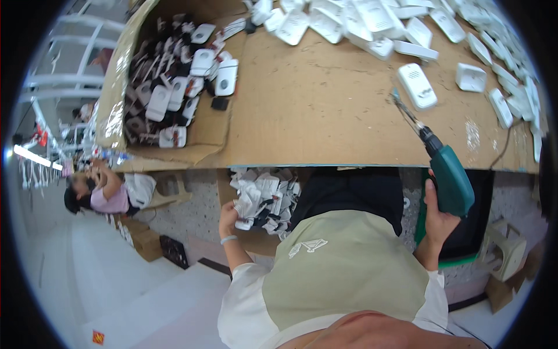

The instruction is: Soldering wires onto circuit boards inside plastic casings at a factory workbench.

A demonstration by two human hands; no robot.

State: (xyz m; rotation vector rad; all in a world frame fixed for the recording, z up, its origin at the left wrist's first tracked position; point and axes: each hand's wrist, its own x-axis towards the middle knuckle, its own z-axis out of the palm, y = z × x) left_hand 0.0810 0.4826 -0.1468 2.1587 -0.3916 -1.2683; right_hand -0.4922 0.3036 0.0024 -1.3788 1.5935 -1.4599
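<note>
My right hand [437, 218] wraps round the green body of an electric screwdriver [451, 180]. Its long thin bit reaches up and left over the table, ending beside a white oblong plastic housing [417, 87] with a patterned face. Lower down, left of my lap, my left hand [228, 218] is at the edge of a cardboard box [256, 243] full of white and black parts [270, 200]. The fingers are curled next to the white pieces; what they hold, if anything, is hard to make out.
A large carton [113, 99] of white housings with dark parts stands at the table's left. White plastic shells [360, 23] are heaped along the far and right sides. A person [107, 189] sits at the far left; a plastic stool [503, 247] stands at the right.
</note>
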